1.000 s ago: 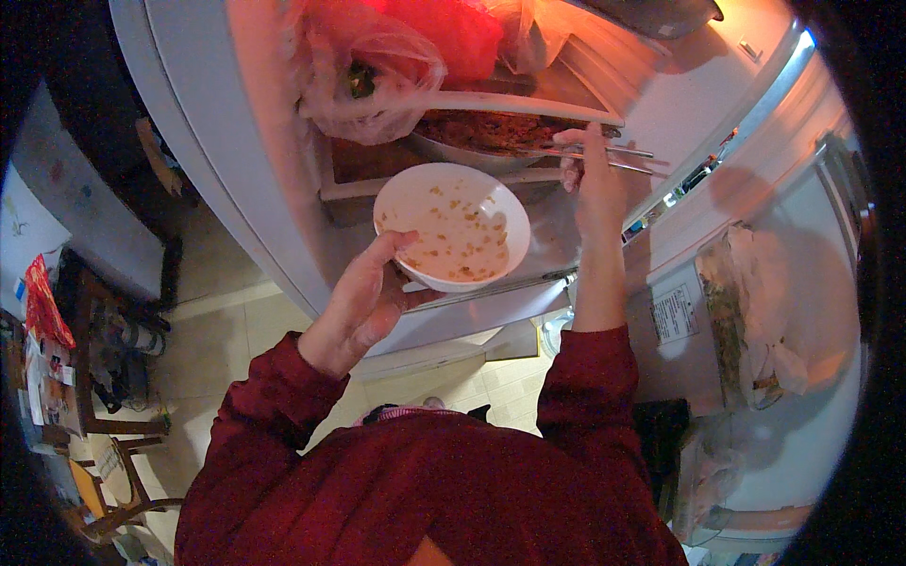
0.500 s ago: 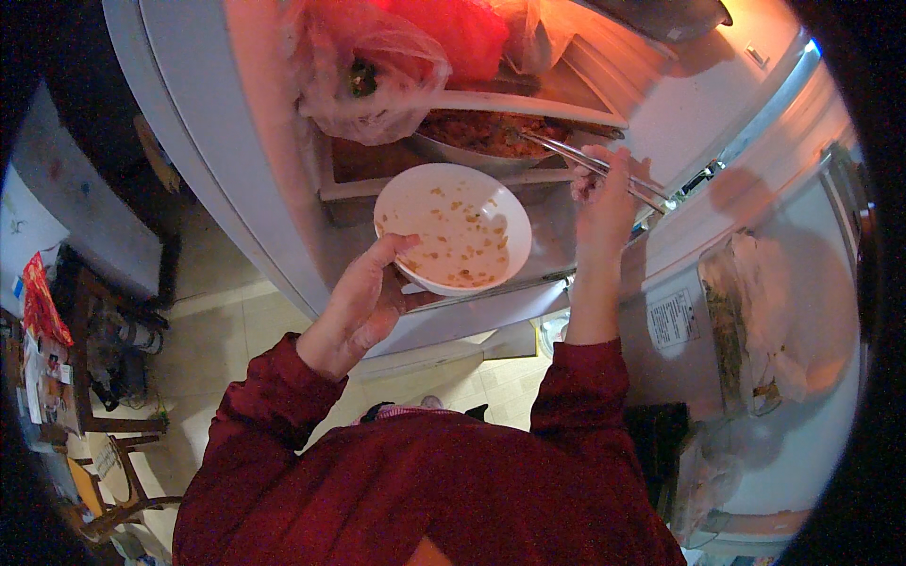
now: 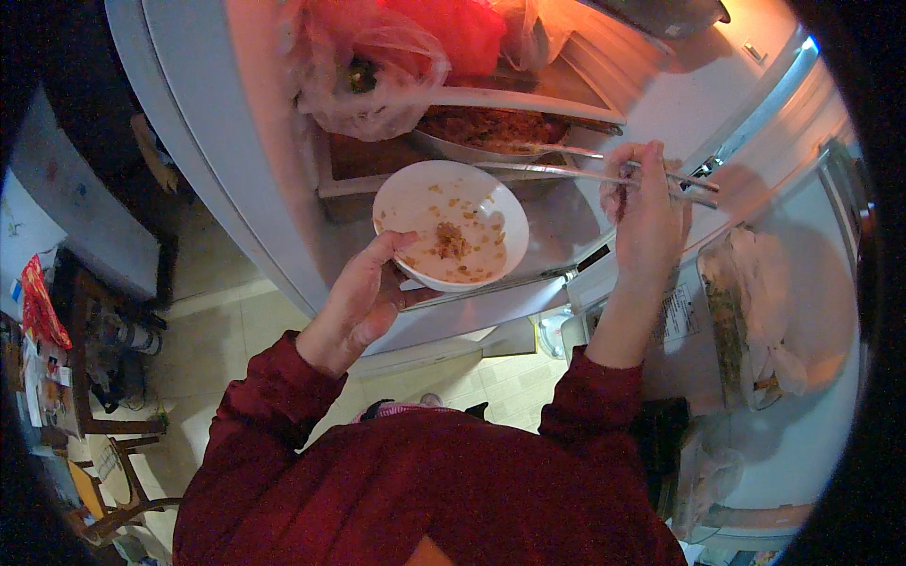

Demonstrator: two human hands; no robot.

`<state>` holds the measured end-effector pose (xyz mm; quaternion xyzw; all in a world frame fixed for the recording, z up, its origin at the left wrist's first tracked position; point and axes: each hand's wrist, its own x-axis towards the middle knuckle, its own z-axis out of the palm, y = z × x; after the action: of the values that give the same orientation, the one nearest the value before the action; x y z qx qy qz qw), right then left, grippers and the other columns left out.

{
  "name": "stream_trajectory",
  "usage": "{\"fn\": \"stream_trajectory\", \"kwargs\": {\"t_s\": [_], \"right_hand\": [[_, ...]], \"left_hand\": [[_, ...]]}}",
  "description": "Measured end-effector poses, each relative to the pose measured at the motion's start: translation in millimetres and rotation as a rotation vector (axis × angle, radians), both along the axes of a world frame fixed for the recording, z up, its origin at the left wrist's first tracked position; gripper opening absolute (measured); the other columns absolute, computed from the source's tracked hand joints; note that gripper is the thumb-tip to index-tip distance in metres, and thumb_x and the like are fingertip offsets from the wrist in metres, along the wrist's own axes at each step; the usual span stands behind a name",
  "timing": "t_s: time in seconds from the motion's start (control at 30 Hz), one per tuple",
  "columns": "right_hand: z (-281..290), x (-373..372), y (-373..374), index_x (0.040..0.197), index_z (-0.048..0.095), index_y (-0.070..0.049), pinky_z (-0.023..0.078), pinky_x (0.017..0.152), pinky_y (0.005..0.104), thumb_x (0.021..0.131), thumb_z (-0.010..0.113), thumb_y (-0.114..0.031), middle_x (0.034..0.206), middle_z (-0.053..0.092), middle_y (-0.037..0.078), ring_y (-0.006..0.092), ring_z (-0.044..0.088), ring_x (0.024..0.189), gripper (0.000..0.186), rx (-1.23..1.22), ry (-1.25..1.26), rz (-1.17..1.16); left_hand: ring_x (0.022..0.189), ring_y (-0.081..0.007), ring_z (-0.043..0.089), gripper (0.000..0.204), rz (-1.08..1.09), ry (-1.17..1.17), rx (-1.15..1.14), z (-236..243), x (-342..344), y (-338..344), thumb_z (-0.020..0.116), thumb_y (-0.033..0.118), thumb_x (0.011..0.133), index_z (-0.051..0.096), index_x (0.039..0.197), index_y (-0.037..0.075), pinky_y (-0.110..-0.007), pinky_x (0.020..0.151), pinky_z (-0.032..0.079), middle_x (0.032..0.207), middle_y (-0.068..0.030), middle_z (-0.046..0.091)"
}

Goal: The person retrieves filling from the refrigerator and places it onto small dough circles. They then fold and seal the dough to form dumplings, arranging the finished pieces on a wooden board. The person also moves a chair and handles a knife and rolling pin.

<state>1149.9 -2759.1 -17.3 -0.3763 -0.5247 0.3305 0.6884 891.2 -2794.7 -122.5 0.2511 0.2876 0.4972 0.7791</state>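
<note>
My left hand (image 3: 363, 297) grips the near left rim of a white bowl (image 3: 396, 193), thumb inside the edge and fingers beneath. Scattered brown bits cling to the bowl's inside, and a small clump of reddish-brown food (image 3: 453, 241) lies in its middle. In my right hand (image 3: 646, 203) is a pair of metal chopsticks (image 3: 557, 171), pointing left with their tips spread apart above the bowl's far edge. Just beyond, a metal basin (image 3: 439, 146) of reddish-brown food (image 3: 486, 127) sits inside the open fridge, partly under a shelf edge.
A clear plastic bag (image 3: 377, 104) and a red bag (image 3: 453, 38) fill the fridge shelf. To the right, the open fridge door (image 3: 802, 453) holds bagged food (image 3: 764, 311). At left stand a wooden chair (image 3: 127, 509) and a cluttered table (image 3: 80, 396) on a tiled floor (image 3: 212, 349).
My right hand has moved right and nearer, drawing the chopsticks out of the basin, and their tips have spread. A food clump now lies in the bowl, which has barely shifted.
</note>
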Motion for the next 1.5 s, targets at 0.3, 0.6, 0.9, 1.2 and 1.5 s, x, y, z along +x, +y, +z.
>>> {"fn": "stream_trajectory", "kwargs": {"t_s": [0.3,0.6,0.9,1.2,1.5], "right_hand": [[-12,-3,62,0.081,0.068,-0.003,0.033,0.04,0.0193,0.098,0.052,-0.038,0.059,0.057,0.002,0.0052,0.045,0.045,0.042,-0.123,-0.32,-0.175],[-48,-13,78,0.084,0.067,-0.003,0.036,0.043,0.0213,0.1,0.049,-0.04,0.06,0.056,0.002,0.0067,0.048,0.049,0.044,-0.135,-0.207,-0.166],[-57,-5,86,0.084,0.066,-0.007,0.036,0.043,0.0207,0.1,0.046,-0.043,0.06,0.055,0.0,0.006,0.048,0.049,0.045,-0.171,0.067,-0.109],[-27,1,59,0.079,0.066,-0.004,0.031,0.039,0.0182,0.1,0.051,-0.038,0.067,0.061,0.004,0.0055,0.047,0.047,0.042,0.088,-0.047,-0.187],[-61,-12,105,0.083,0.066,-0.005,0.034,0.045,0.0184,0.1,0.049,-0.039,0.061,0.055,0.0,0.005,0.046,0.05,0.041,-0.177,0.005,-0.177]], "left_hand": [[0.116,-0.0224,0.057,0.049,0.017,0.037,0.003,3,1,-7,0.054,0.028,0.094,0.043,0.135,0.004,-0.045,0.099,0.047,0.128,-0.0116,0.057],[0.118,-0.0278,0.057,0.052,0.029,0.013,-0.027,5,2,-5,0.056,0.025,0.093,0.039,0.139,0.009,-0.049,0.098,0.047,0.134,-0.0121,0.054],[0.117,-0.0271,0.057,0.051,0.03,0.006,-0.006,12,6,-6,0.054,0.026,0.094,0.039,0.14,0.01,-0.049,0.098,0.048,0.135,-0.0117,0.053],[0.118,-0.0274,0.056,0.052,0.031,0.006,-0.022,10,8,-6,0.055,0.026,0.093,0.039,0.14,0.01,-0.049,0.097,0.047,0.135,-0.0117,0.053],[0.119,-0.027,0.055,0.054,0.015,0.029,-0.016,11,3,-8,0.055,0.027,0.092,0.038,0.14,0.01,-0.049,0.098,0.046,0.135,-0.0117,0.053]]}}
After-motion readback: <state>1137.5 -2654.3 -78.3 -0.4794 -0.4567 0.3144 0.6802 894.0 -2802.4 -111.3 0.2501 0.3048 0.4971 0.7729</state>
